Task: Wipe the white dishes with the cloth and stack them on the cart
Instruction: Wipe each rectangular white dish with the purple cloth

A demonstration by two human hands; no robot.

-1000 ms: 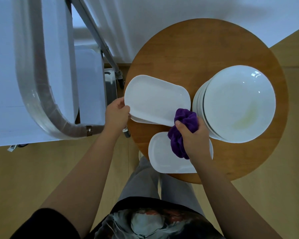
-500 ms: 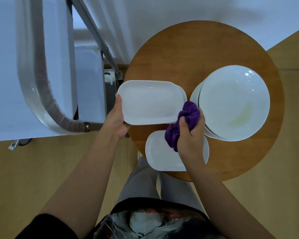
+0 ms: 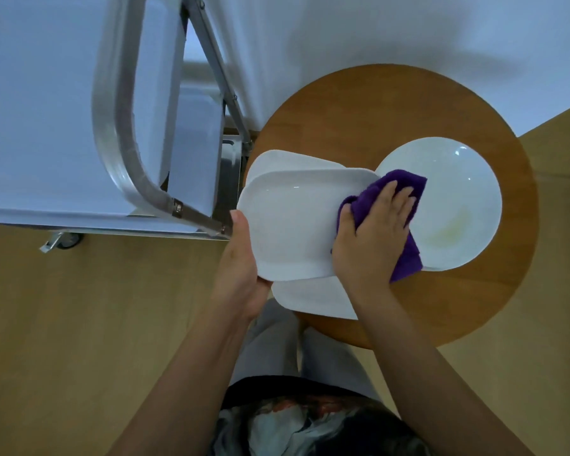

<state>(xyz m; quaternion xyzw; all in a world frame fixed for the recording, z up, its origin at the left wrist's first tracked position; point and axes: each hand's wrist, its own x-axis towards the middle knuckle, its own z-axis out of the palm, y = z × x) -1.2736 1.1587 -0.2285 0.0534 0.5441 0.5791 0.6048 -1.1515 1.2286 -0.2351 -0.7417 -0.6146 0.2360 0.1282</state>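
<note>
Head view: left hand (image 3: 241, 274) grips the near-left edge of a white rectangular dish (image 3: 293, 225) held above the round table (image 3: 359, 120). Right hand (image 3: 372, 238), fingers straight, presses the purple cloth (image 3: 405, 255) on the dish's right end. Round plates (image 3: 458, 205) sit right; cart (image 3: 46, 126) stands left.

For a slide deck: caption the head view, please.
Left hand holds a rectangular white dish while right hand presses a purple cloth onto it.
</note>
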